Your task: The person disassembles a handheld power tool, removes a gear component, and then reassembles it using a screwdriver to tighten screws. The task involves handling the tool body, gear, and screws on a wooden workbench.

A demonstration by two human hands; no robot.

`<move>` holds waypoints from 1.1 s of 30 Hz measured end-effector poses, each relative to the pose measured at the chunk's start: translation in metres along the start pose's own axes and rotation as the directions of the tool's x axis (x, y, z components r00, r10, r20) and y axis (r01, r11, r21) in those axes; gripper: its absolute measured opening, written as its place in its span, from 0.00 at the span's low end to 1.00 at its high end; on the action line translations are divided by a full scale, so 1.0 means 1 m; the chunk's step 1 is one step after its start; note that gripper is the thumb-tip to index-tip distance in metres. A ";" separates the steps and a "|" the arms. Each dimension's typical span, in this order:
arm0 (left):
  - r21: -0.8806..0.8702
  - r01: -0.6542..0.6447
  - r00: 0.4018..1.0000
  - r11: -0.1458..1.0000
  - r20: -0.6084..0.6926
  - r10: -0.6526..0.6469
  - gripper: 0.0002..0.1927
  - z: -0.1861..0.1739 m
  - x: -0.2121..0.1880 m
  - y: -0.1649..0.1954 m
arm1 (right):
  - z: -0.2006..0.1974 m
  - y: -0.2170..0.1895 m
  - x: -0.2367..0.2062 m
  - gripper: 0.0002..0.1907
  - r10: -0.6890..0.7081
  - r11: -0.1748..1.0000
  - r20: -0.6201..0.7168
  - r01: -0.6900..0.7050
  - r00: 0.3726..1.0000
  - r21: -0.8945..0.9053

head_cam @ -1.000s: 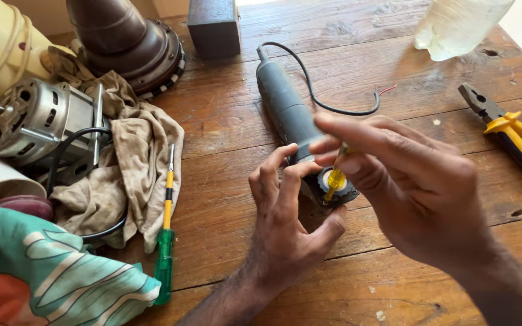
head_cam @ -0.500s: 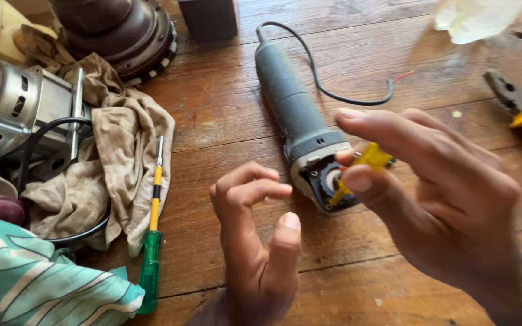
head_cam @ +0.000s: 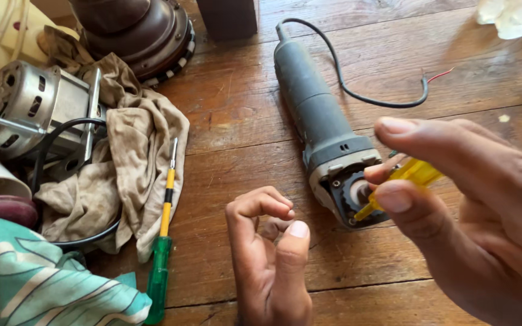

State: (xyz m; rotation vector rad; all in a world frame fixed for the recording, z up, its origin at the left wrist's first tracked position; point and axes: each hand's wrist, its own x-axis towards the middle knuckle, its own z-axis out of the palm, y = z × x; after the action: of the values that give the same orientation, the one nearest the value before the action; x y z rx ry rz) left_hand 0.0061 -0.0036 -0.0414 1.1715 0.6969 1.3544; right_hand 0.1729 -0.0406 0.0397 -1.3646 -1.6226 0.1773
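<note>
The right hand is grasping a yellow screwdriver, working its tip into the grinder head; the left hand is hovering near, released, half-curled. Next, steadying the grinder would help.

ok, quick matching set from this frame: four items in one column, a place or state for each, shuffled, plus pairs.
1. angle grinder
2. green-handled screwdriver
3. yellow-handled screwdriver
4. electric motor

a. pinched in the right hand
b. far left, partly on the beige rag
c. lying beside the rag's edge
d. mid-table, cord trailing right

Pairs: 1-d, 2-c, 3-a, 4-b
</note>
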 end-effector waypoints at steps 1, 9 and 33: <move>-0.010 0.040 0.999 0.999 0.002 -0.040 0.12 -0.001 -0.001 0.000 | 0.001 0.000 0.001 0.20 0.004 1.000 -0.001 -0.004 1.000 -0.004; 0.043 0.300 0.953 0.953 0.025 -0.301 0.13 0.002 0.001 0.001 | 0.003 -0.007 -0.005 0.19 -0.036 0.999 -0.035 0.036 0.999 0.002; 0.613 -0.555 0.772 0.563 0.632 0.073 0.45 -0.006 0.044 -0.012 | 0.004 -0.029 0.009 0.15 0.071 0.987 -0.116 -0.087 0.991 -0.137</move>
State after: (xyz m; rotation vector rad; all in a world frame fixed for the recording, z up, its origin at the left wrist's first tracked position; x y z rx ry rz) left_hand 0.0120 0.0414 -0.0434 2.4129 0.6623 0.8846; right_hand 0.1509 -0.0416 0.0612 -1.5216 -1.5135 0.0321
